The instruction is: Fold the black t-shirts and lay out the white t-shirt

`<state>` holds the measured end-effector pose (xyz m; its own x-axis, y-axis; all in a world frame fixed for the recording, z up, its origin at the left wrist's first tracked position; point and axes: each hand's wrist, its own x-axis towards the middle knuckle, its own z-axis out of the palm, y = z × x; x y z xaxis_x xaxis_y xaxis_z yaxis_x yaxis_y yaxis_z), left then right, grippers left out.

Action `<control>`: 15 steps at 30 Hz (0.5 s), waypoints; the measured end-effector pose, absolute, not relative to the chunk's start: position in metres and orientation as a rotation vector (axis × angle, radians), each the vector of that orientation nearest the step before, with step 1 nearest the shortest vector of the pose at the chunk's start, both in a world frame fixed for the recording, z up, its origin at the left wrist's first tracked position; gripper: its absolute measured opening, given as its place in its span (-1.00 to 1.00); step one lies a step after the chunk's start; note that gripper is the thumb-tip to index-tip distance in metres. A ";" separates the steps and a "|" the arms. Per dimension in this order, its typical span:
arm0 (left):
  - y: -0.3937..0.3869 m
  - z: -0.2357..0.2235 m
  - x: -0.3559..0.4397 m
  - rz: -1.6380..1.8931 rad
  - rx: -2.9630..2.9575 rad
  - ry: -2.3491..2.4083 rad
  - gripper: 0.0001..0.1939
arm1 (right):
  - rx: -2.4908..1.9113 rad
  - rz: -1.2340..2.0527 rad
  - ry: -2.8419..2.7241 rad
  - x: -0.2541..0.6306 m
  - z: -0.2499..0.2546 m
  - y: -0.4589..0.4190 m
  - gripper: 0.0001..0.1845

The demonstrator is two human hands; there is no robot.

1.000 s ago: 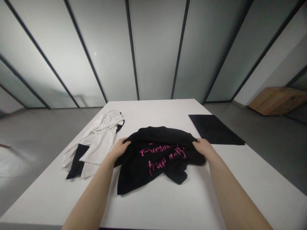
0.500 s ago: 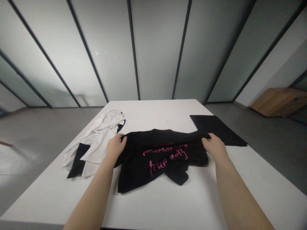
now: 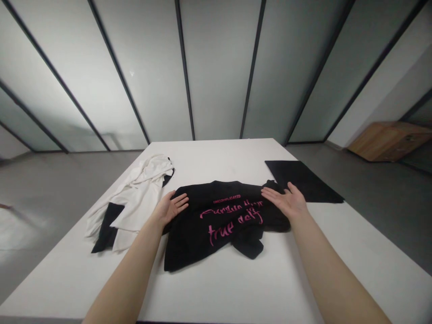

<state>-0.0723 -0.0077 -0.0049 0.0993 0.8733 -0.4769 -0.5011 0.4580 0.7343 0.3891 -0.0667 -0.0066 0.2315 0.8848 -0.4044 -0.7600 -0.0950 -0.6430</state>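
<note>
A black T-shirt (image 3: 216, 225) with pink lettering lies bunched on the white table (image 3: 216, 292) in front of me. Its lower edge is uneven, with a flap of cloth sticking out toward me. My left hand (image 3: 170, 208) is over the shirt's left end, palm turned up and fingers spread, holding nothing. At the right end my right hand (image 3: 286, 201) is likewise open, its fingers stretched over the cloth. Whether either hand touches the fabric I cannot tell.
Crumpled white clothing (image 3: 141, 189) with black cloth (image 3: 108, 227) under it lies at the table's left side. A flat black sheet (image 3: 303, 182) rests at the right edge. Frosted glass panels (image 3: 219, 67) stand behind; a wooden cabinet (image 3: 388, 140) is at far right.
Both hands have let go of the shirt's far corners and opened, palms now showing. The shirt's upper part has settled flatter, so more of its lettering shows.
</note>
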 end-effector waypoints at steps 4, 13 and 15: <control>-0.009 -0.013 -0.070 1.082 0.519 1.077 -0.84 | -1.176 1.372 -0.274 0.391 -0.019 -0.063 -0.54; 0.003 -0.023 -0.076 1.574 0.773 1.223 -0.61 | -1.416 1.002 -0.593 0.371 -0.031 -0.062 -0.63; 0.007 -0.022 -0.084 1.726 0.765 1.230 -0.53 | -1.350 0.866 -0.605 0.374 -0.033 -0.059 -0.77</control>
